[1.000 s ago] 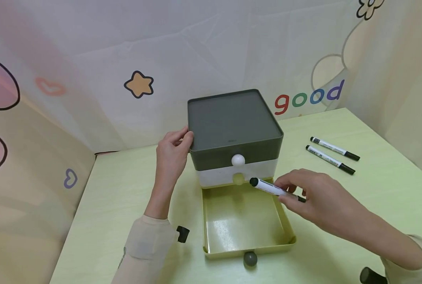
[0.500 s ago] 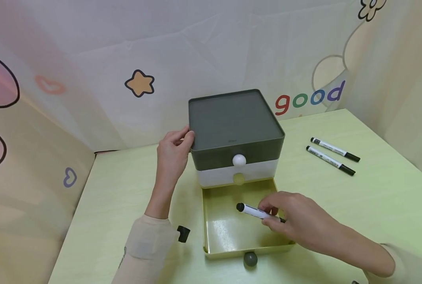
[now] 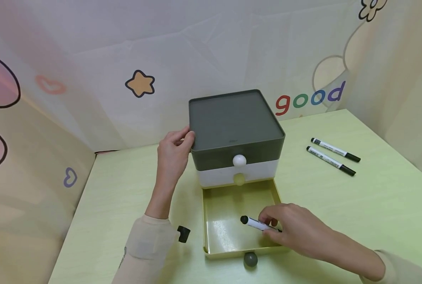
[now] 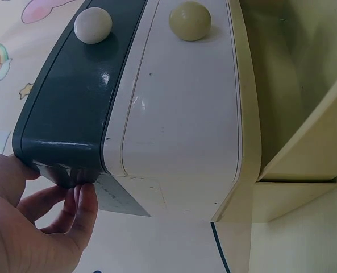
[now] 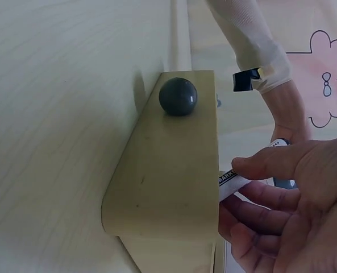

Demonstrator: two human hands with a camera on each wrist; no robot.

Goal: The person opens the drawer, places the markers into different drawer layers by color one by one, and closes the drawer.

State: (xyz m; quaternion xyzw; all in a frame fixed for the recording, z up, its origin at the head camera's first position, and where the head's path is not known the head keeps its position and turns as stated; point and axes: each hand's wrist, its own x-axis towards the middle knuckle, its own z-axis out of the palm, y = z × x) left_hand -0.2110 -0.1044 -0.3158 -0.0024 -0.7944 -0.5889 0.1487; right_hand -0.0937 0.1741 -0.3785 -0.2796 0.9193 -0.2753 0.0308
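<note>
My left hand [image 3: 173, 156] holds the upper left side of a small drawer box [image 3: 235, 122], its thumb and fingertips against the dark grey top tier in the left wrist view. Below that tier sits a white one with a yellow knob [image 4: 190, 21]. The yellow bottom drawer [image 3: 225, 197] is pulled out toward me, with a grey knob [image 5: 178, 96] on its front. My right hand [image 3: 296, 228] pinches a white marker [image 3: 256, 223] with black ends over the drawer's right half. Whether the marker touches the drawer floor, I cannot tell.
Two more black-capped markers, an upper marker [image 3: 335, 150] and a lower marker [image 3: 329, 160], lie side by side on the pale green table [image 3: 125, 189], right of the box. Behind stands a printed cloth backdrop [image 3: 211, 51].
My right hand has carried the marker leftward, toward me and down, from beside the box front to low within the drawer. The left hand stays on the box.
</note>
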